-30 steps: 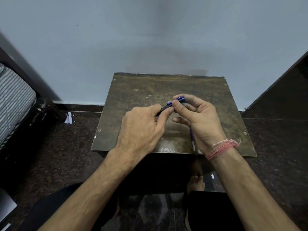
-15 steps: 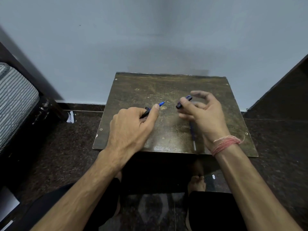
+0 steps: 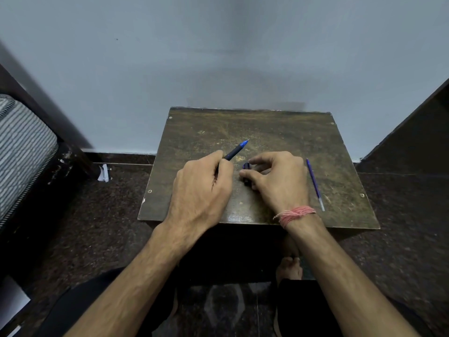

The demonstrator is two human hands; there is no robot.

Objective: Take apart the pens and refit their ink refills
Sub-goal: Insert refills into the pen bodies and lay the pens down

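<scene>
Our left hand (image 3: 201, 188) closes its grip on the pen (image 3: 235, 151), blue tip up and away over the tabletop (image 3: 279, 132); our right hand (image 3: 279, 181), low on the tabletop, pinches the dark cap (image 3: 246, 166) between thumb and fingertips; a refill (image 3: 315, 184) lies flat just right of that hand, apart from it

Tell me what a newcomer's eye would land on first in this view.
First, the two bare hands at the middle of the small dark table: the left hand grips a blue-tipped pen pointing away toward the wall, and the right hand pinches a small dark blue pen cap low over the tabletop. Next, the loose ink refill lying on the table right of that hand, and the pink thread band on the right wrist.
</scene>
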